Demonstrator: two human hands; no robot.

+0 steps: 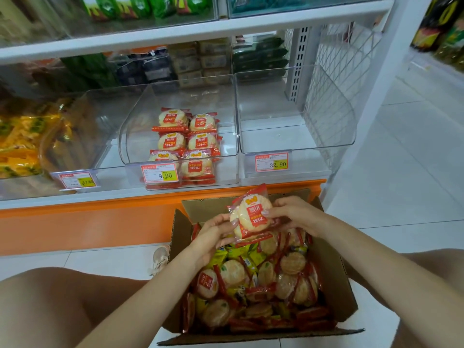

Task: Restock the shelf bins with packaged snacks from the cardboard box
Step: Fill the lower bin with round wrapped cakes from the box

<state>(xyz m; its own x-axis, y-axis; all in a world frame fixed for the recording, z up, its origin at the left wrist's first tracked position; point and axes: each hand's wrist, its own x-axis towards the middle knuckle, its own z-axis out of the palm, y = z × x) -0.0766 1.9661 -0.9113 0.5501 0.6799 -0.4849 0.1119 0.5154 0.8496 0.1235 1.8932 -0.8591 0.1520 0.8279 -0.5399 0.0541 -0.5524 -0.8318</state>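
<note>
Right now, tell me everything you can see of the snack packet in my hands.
The snack packet is a clear plastic wrapper with red crimped ends and a red label printed in white, holding a pale round cracker. It is tilted, label facing up. The left hand and right hand pinch its opposite sides, above the open cardboard box.

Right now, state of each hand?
Left hand: holding the rice cracker packet by its left edge.
Right hand: holding the same packet by its right edge.
</note>
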